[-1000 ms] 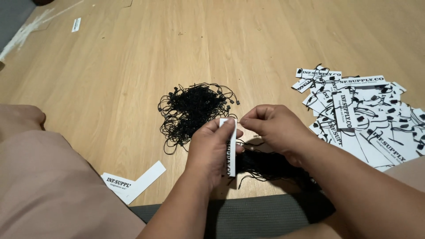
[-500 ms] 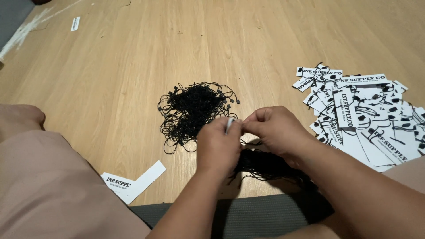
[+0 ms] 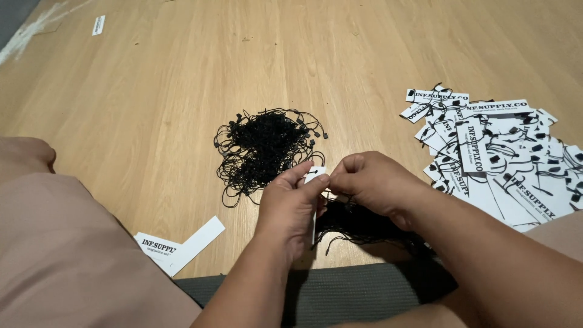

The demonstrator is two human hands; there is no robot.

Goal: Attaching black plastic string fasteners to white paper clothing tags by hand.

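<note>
My left hand [image 3: 290, 209] pinches a narrow white paper tag [image 3: 314, 176] upright by its top end, and most of the tag is hidden behind the fingers. My right hand [image 3: 371, 182] meets it at the tag's top, fingers pinched together on the tag's top edge, where a thin black string may be, too small to see. Just beyond the hands lies a tangled heap of black string loops [image 3: 266, 146] on the wooden floor [image 3: 255, 54]. More black strings [image 3: 358, 228] lie under my right hand.
A spread pile of white printed tags with black strings [image 3: 492, 152] lies at the right. Two loose white tags [image 3: 179, 244] lie at the lower left beside my knee [image 3: 42, 243]. A dark mat edge [image 3: 340, 294] runs along the bottom. A small white slip [image 3: 98, 25] lies far left.
The tag in my left hand has turned: its long printed face showed before, now only its top end shows. Both hands have closed together at the tag's top.
</note>
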